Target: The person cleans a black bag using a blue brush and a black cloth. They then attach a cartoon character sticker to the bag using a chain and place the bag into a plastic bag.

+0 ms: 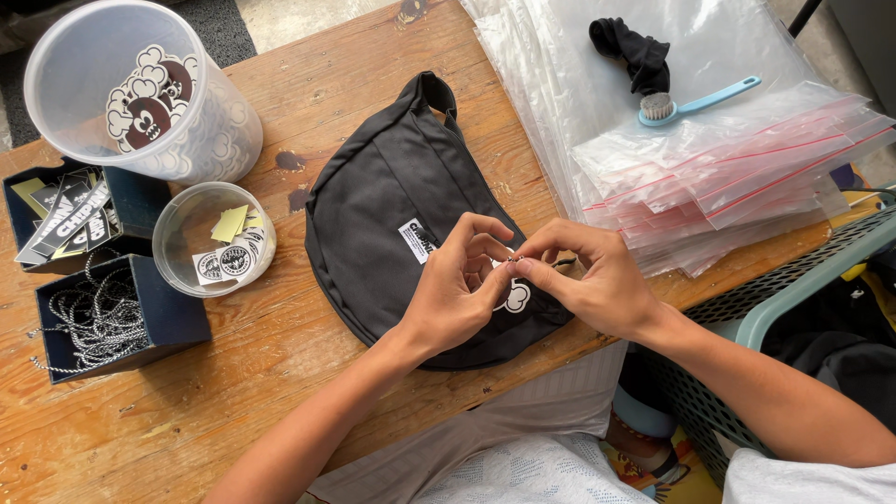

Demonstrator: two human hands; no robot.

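Head view: a black sling bag [392, 201] is laid flat on the wooden table [280, 373], near its front edge. Above the bag's lower right part, the left hand [453, 285] and right hand [597, 275] are brought together — fingertips pinched on a small metal fastener [514, 259] and a white cloud-shaped tag [515, 297]. Clear zip bags [709, 177] are stacked to the right

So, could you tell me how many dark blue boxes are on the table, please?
2, both at the table's left edge: the tag box behind, the chain box in front of it. More may lie out of view.
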